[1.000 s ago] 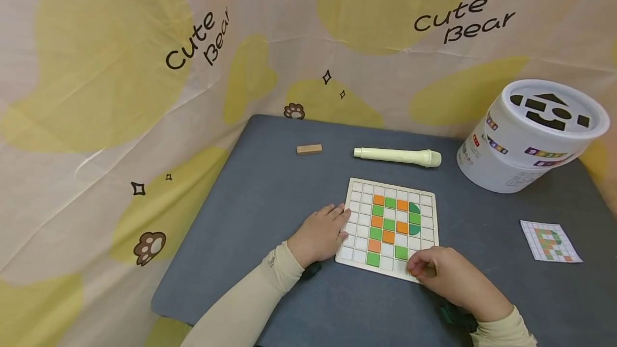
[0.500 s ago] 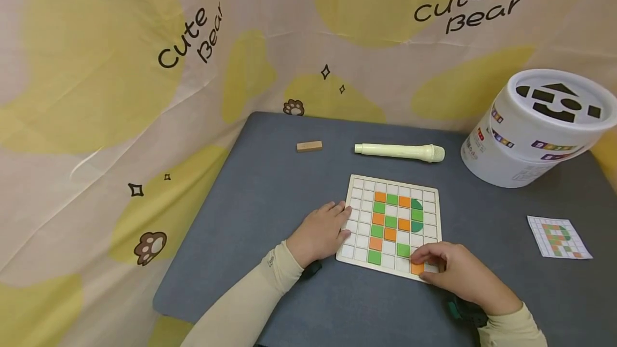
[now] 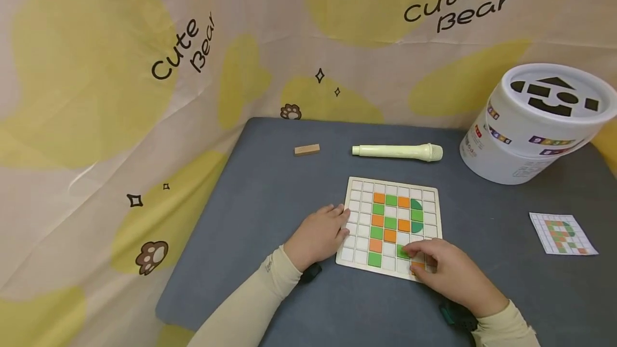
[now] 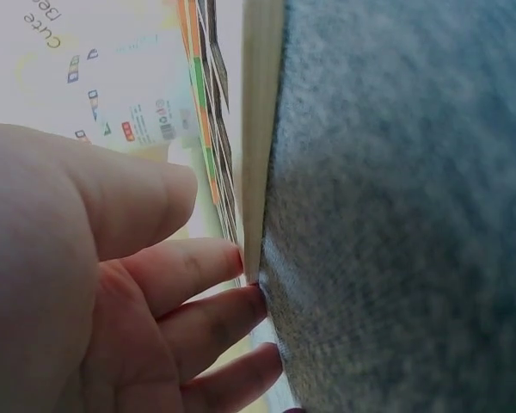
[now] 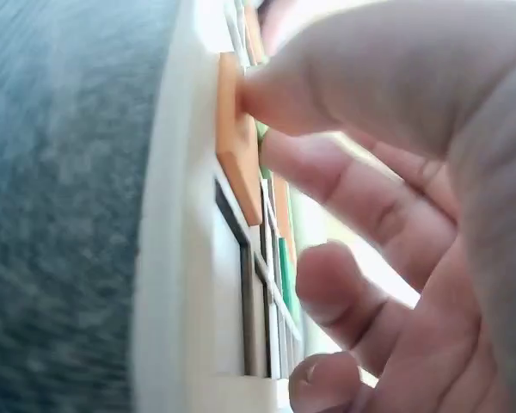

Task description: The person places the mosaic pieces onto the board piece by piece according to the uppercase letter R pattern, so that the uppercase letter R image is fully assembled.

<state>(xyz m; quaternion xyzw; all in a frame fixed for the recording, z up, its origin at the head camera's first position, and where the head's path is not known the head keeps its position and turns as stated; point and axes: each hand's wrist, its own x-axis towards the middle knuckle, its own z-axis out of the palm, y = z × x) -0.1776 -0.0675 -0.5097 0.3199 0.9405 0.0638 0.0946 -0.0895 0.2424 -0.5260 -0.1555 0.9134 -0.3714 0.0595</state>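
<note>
A square wooden grid board (image 3: pixel 359 229) lies on the table, its middle cells filled with orange, green and dark-green tiles. On its left edge rest the fingers of my left hand (image 3: pixel 318 235), fairly straight. My right hand (image 3: pixel 453 272) is over the board's near right corner. Its thumb touches an orange tile (image 5: pixel 230 129), which sits slightly raised and tilted at the near edge in the right wrist view. The index fingertip touches a green tile (image 3: pixel 401 251) further in. Other fingers hang loosely bent, and part of the corner is hidden beneath this hand.
A pattern card (image 3: pixel 563 233) lies to the right of the board. Behind it stand a white bucket (image 3: pixel 511 149) with shaped holes in its lid, a pale-yellow toy microphone (image 3: pixel 395 152) and a small wooden block (image 3: pixel 307 150). A printed cloth hangs at the back.
The right hand has let go of the orange tile it pinched, leaving it at the near edge. Its index finger has moved onto the green tile. The left hand has stayed put.
</note>
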